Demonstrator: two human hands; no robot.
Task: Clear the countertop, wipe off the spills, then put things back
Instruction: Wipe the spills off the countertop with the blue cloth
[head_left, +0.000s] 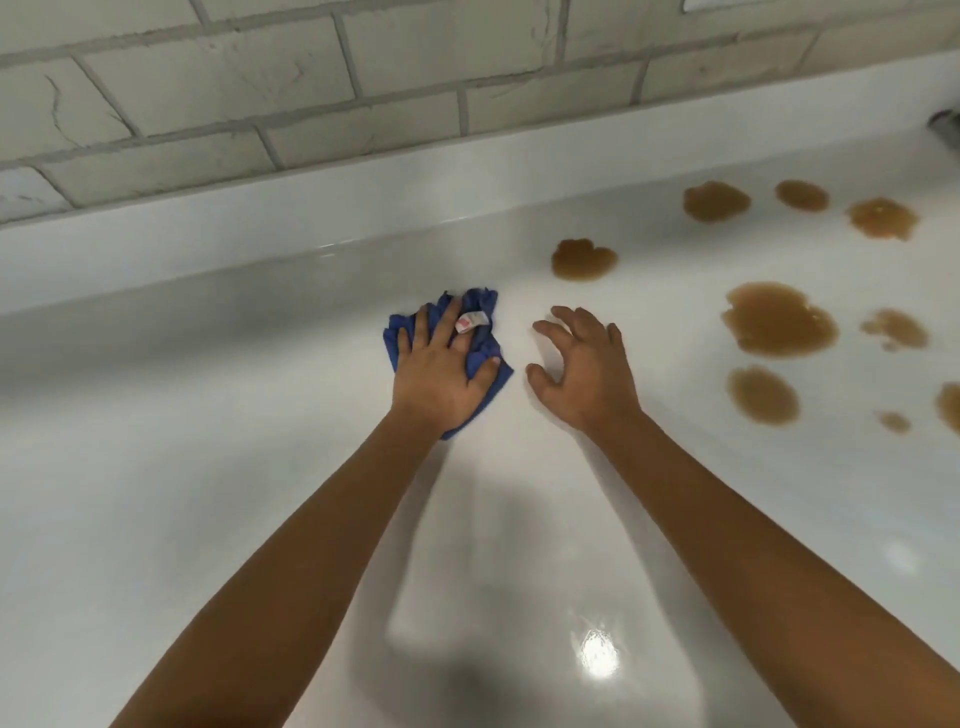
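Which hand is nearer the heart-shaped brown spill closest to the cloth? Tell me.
Right. The right hand hovers just below and slightly left of that spill, fingers spread. The left hand is further left, pressing the blue cloth on the countertop.

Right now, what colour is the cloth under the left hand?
Blue, with a small white-and-red tag; cloth, head view.

Two bare forearms, no sleeves, left hand (439, 371), right hand (584, 371) (both ringless)
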